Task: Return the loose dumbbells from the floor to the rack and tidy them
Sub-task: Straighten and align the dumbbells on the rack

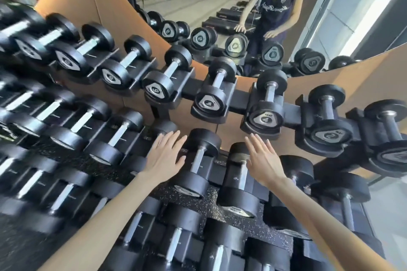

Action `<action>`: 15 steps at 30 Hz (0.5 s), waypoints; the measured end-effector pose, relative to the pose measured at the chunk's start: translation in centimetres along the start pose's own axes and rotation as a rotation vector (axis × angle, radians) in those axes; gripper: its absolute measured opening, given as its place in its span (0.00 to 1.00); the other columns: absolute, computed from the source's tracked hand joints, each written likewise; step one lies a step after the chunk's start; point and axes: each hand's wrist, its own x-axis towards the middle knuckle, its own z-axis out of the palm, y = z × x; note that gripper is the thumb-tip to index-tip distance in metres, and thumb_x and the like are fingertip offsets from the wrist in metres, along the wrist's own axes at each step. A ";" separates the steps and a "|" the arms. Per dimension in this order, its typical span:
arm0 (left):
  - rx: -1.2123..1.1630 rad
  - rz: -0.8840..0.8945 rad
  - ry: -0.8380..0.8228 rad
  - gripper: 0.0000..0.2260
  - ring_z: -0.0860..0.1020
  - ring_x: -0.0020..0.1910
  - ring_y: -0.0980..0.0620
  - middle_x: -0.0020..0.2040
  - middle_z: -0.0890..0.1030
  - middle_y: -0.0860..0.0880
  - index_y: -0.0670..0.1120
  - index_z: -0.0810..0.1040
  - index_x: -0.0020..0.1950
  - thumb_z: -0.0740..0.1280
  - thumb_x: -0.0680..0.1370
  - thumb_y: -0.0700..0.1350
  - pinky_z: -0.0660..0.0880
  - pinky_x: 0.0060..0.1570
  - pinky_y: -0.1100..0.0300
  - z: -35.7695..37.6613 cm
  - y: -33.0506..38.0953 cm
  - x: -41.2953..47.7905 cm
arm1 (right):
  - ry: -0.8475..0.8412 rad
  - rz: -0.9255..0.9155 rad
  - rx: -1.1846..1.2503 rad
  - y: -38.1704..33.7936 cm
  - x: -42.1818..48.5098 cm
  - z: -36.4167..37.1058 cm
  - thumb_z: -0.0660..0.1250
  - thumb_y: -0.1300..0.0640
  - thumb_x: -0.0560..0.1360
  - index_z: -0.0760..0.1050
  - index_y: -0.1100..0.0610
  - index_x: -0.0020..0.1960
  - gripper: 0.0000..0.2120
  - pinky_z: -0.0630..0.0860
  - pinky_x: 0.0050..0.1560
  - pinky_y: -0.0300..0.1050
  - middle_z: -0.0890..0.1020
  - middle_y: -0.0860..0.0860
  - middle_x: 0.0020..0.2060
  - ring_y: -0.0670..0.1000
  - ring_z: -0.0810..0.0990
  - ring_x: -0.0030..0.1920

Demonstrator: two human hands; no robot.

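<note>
Head view: dumbbells (pixel 197 158) sit on the rack (pixel 241 98), left hand (pixel 165 156) and right hand (pixel 263 160) flat, empty (only straightening seems left).

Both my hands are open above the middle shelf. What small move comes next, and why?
Probably lower the right hand onto the dumbbell beside it and push it back, since its near head seems to sit further forward than that of the neighbouring dumbbell.

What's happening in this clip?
A person stands at a dumbbell rack facing a mirror. Both hands are open with straight fingers: the left hand is next to a middle-tier dumbbell, and the right hand is over the neighbouring dumbbell. Neither grips anything; whether they touch is unclear.
</note>
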 end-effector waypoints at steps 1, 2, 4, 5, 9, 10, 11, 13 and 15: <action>0.005 -0.001 0.000 0.26 0.70 0.66 0.44 0.67 0.73 0.43 0.45 0.72 0.68 0.60 0.73 0.54 0.61 0.67 0.47 0.0 -0.2 0.1 | -0.009 -0.012 0.005 -0.2 0.1 0.2 0.58 0.57 0.77 0.50 0.59 0.75 0.30 0.46 0.74 0.51 0.54 0.55 0.75 0.53 0.50 0.75; 0.010 0.001 0.002 0.26 0.70 0.66 0.44 0.67 0.73 0.43 0.45 0.72 0.68 0.60 0.72 0.54 0.62 0.67 0.47 -0.1 -0.5 0.4 | -0.014 -0.021 0.012 -0.4 0.4 0.2 0.58 0.57 0.77 0.50 0.59 0.75 0.30 0.46 0.74 0.51 0.54 0.54 0.75 0.52 0.50 0.75; 0.018 0.015 0.008 0.25 0.70 0.66 0.44 0.67 0.73 0.43 0.45 0.72 0.68 0.60 0.73 0.54 0.63 0.67 0.46 -0.1 -0.9 1.3 | -0.016 -0.029 0.023 -0.5 1.1 0.2 0.60 0.56 0.76 0.51 0.58 0.75 0.31 0.47 0.74 0.52 0.55 0.54 0.75 0.53 0.51 0.75; 0.020 0.019 0.005 0.25 0.70 0.66 0.43 0.67 0.73 0.43 0.45 0.72 0.68 0.59 0.73 0.54 0.63 0.66 0.46 0.0 -1.1 1.9 | -0.011 -0.024 0.037 -0.5 1.7 0.2 0.61 0.55 0.76 0.52 0.57 0.75 0.31 0.48 0.74 0.52 0.56 0.54 0.75 0.53 0.52 0.75; -0.038 0.055 -0.031 0.27 0.71 0.65 0.43 0.66 0.74 0.43 0.46 0.72 0.68 0.54 0.75 0.59 0.67 0.64 0.46 1.0 -2.5 5.5 | 0.052 -0.009 0.107 -1.3 5.0 0.5 0.64 0.51 0.76 0.58 0.58 0.73 0.30 0.53 0.73 0.52 0.63 0.54 0.73 0.55 0.59 0.73; -0.057 0.068 -0.038 0.28 0.71 0.65 0.43 0.66 0.74 0.43 0.46 0.71 0.68 0.53 0.75 0.60 0.68 0.64 0.47 1.4 -3.1 6.7 | 0.071 -0.011 0.116 -1.6 6.1 0.5 0.64 0.50 0.75 0.60 0.58 0.73 0.30 0.53 0.72 0.52 0.64 0.54 0.72 0.55 0.60 0.73; -0.075 0.085 -0.042 0.28 0.71 0.66 0.43 0.67 0.73 0.43 0.46 0.71 0.69 0.52 0.75 0.61 0.67 0.64 0.48 1.8 -3.7 8.0 | 0.089 -0.011 0.121 -1.9 7.3 0.3 0.65 0.51 0.75 0.60 0.59 0.72 0.29 0.54 0.72 0.51 0.65 0.54 0.72 0.55 0.61 0.72; -0.126 0.123 -0.032 0.29 0.68 0.68 0.45 0.69 0.71 0.44 0.46 0.68 0.71 0.52 0.76 0.61 0.65 0.65 0.49 2.6 -5.0 11.2 | 0.120 -0.005 0.129 -2.4 10.0 0.0 0.65 0.52 0.75 0.61 0.59 0.72 0.29 0.57 0.72 0.51 0.66 0.54 0.71 0.55 0.63 0.72; -0.231 0.150 -0.025 0.29 0.65 0.70 0.46 0.72 0.67 0.45 0.45 0.63 0.73 0.58 0.77 0.59 0.62 0.67 0.51 3.5 -6.4 14.6 | 0.127 0.021 0.139 -3.0 13.2 -0.7 0.64 0.53 0.76 0.60 0.58 0.73 0.28 0.59 0.70 0.48 0.66 0.54 0.71 0.54 0.63 0.71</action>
